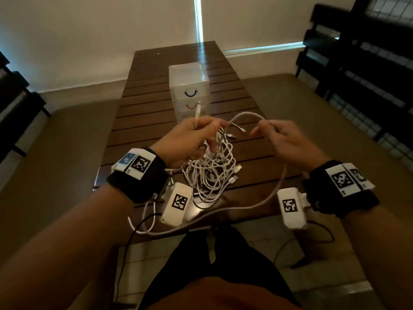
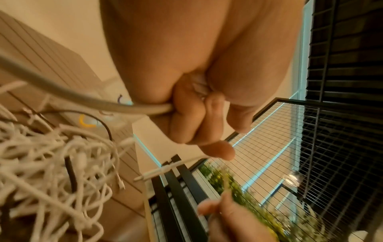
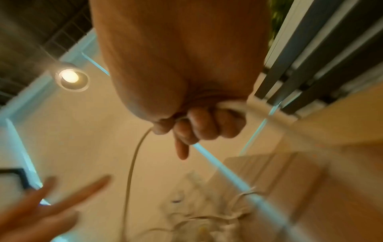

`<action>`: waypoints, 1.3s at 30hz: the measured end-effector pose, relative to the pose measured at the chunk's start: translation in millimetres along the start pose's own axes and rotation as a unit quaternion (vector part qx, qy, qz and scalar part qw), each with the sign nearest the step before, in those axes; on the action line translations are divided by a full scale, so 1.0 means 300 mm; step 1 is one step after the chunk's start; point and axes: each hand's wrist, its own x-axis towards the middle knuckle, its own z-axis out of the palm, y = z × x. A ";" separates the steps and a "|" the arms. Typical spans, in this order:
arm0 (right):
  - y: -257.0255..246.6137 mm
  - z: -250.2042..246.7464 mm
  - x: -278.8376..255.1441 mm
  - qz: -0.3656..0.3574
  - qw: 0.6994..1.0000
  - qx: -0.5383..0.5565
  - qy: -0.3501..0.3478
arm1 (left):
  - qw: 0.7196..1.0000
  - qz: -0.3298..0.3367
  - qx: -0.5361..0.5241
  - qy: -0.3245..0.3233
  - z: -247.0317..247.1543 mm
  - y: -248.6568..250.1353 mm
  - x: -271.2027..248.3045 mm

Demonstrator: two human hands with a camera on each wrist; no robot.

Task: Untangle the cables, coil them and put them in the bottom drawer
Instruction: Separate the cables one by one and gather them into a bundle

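A tangle of white cables (image 1: 210, 173) lies on the near end of the brown slatted table (image 1: 152, 113). Above it my left hand (image 1: 201, 128) grips one white cable (image 1: 245, 114), whose plug end (image 1: 198, 111) sticks up past my fingers. The left wrist view shows those fingers (image 2: 186, 121) curled round the cable (image 2: 116, 104), beside the tangle (image 2: 51, 163). To the right, my right hand (image 1: 261, 130) holds the same cable, which arcs between my hands, then loops down past the table's front edge. Its fingers (image 3: 199, 126) curl round the cable (image 3: 132, 163). The translucent drawer unit (image 1: 190, 86) stands behind the tangle.
The drawer unit has blue, red and yellow curved handles, and its drawers look closed. Dark slatted benches stand at the left (image 1: 15, 104) and right (image 1: 357, 63). A black wire (image 1: 134, 229) hangs from my left wrist device. My dark-trousered legs (image 1: 212, 265) are below the table edge.
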 end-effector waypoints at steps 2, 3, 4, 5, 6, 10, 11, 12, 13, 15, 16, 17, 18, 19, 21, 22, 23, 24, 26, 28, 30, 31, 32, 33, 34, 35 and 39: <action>0.151 -0.081 -0.062 0.094 0.990 -0.109 0.007 | 1.000 -0.008 -0.016 -0.018 0.057 0.003 0.002; 0.222 -0.120 -0.103 0.156 0.976 -0.154 -0.011 | 0.999 -0.010 -0.024 -0.035 0.088 0.009 0.007; 0.287 -0.155 -0.142 0.225 0.955 -0.192 -0.023 | 0.998 -0.015 -0.036 -0.054 0.120 0.016 0.014; 0.329 -0.184 -0.183 0.290 0.928 -0.232 -0.030 | 0.996 -0.020 -0.054 -0.074 0.152 0.023 0.022; 0.349 -0.202 -0.221 0.343 0.900 -0.268 -0.034 | 0.992 -0.022 -0.074 -0.096 0.185 0.033 0.031; 0.257 -0.165 -0.267 0.252 0.940 -0.228 0.035 | 0.981 0.006 -0.131 -0.142 0.311 0.066 0.075; 0.200 -0.139 -0.265 0.179 0.970 -0.161 0.045 | 0.981 0.011 -0.138 -0.139 0.338 0.070 0.083; 0.145 -0.110 -0.262 0.118 0.989 -0.082 0.026 | 0.981 0.015 -0.141 -0.135 0.359 0.070 0.091; 0.094 -0.077 -0.259 0.081 0.997 -0.001 -0.017 | 0.981 0.019 -0.138 -0.132 0.374 0.068 0.097; 0.046 -0.022 -0.252 0.054 0.989 0.109 -0.088 | 0.985 0.011 -0.122 -0.119 0.377 0.060 0.104; 0.055 0.000 -0.247 0.047 0.985 0.133 -0.099 | 0.987 0.003 -0.115 -0.109 0.371 0.056 0.107; 0.068 0.014 -0.243 0.043 0.983 0.147 -0.098 | 0.989 -0.003 -0.109 -0.100 0.361 0.053 0.109; 0.099 0.026 -0.239 0.050 0.982 0.156 -0.091 | 0.990 -0.006 -0.106 -0.091 0.350 0.048 0.113; 0.127 0.033 -0.239 0.070 0.980 0.163 -0.086 | 0.992 -0.009 -0.102 -0.076 0.339 0.042 0.116; 0.202 0.039 -0.251 0.129 0.974 0.171 -0.074 | 0.995 -0.021 -0.089 -0.032 0.313 0.028 0.129; 0.250 0.035 -0.260 0.153 0.973 0.158 -0.066 | 0.996 -0.030 -0.078 -0.009 0.294 0.022 0.136; 0.302 0.031 -0.270 0.170 0.977 0.118 -0.059 | 0.997 -0.038 -0.066 0.013 0.270 0.020 0.138; 0.353 0.024 -0.279 0.178 0.981 0.051 -0.051 | 0.997 -0.041 -0.055 0.032 0.236 0.020 0.144; 0.431 0.011 -0.283 0.189 0.979 -0.058 -0.048 | 0.995 -0.043 -0.057 0.074 0.151 0.026 0.149; 0.445 0.005 -0.272 0.193 0.973 -0.096 -0.079 | 0.990 -0.048 -0.083 0.104 0.065 0.021 0.145; 0.377 0.009 -0.241 0.162 0.967 -0.128 -0.149 | 0.986 -0.055 -0.104 0.121 0.006 -0.002 0.134; 0.326 0.017 -0.217 0.144 0.964 -0.135 -0.177 | 0.984 -0.055 -0.113 0.130 -0.016 -0.021 0.127; 0.277 0.028 -0.188 0.124 0.965 -0.142 -0.184 | 0.982 -0.053 -0.118 0.140 -0.032 -0.043 0.118; 0.230 0.042 -0.154 0.102 0.968 -0.153 -0.171 | 0.980 -0.051 -0.119 0.151 -0.046 -0.064 0.107; 0.194 0.060 -0.116 0.080 0.973 -0.157 -0.149 | 0.979 -0.048 -0.115 0.164 -0.060 -0.087 0.097; 0.164 0.081 -0.076 0.059 0.978 -0.151 -0.132 | 0.977 -0.045 -0.108 0.176 -0.074 -0.108 0.084; 0.072 0.194 0.078 0.006 0.987 -0.121 -0.101 | 0.967 -0.049 -0.143 0.203 -0.137 -0.167 0.025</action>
